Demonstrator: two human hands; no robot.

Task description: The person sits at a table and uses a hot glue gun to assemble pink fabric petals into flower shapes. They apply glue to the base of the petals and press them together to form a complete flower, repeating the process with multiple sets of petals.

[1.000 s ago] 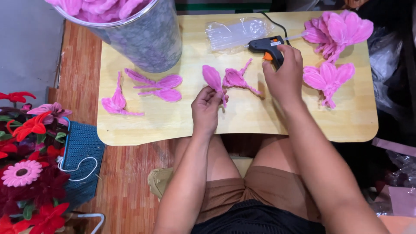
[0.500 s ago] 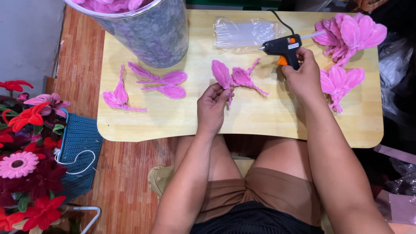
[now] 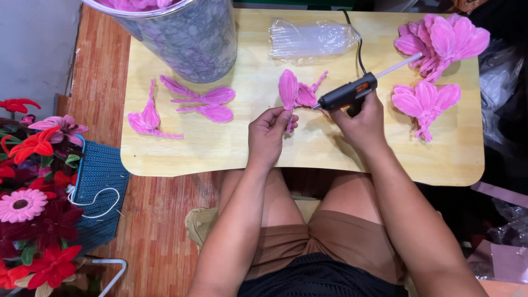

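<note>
The pink petal piece [image 3: 294, 93] lies mid-tabletop, its stem pinched between the fingers of the left hand [image 3: 269, 132]. The right hand [image 3: 360, 121] is wrapped tight around a black glue gun [image 3: 346, 94], nozzle right at the petals. More loose petals [image 3: 201, 102] lie to the left on the wooden tabletop [image 3: 308, 154], finished pink flowers [image 3: 434, 66] to the right. A grey bucket [image 3: 187, 33] and a clear plastic bag [image 3: 311, 38] sit at the far edge. Red flowers [image 3: 33, 209] stand on the floor.
</note>
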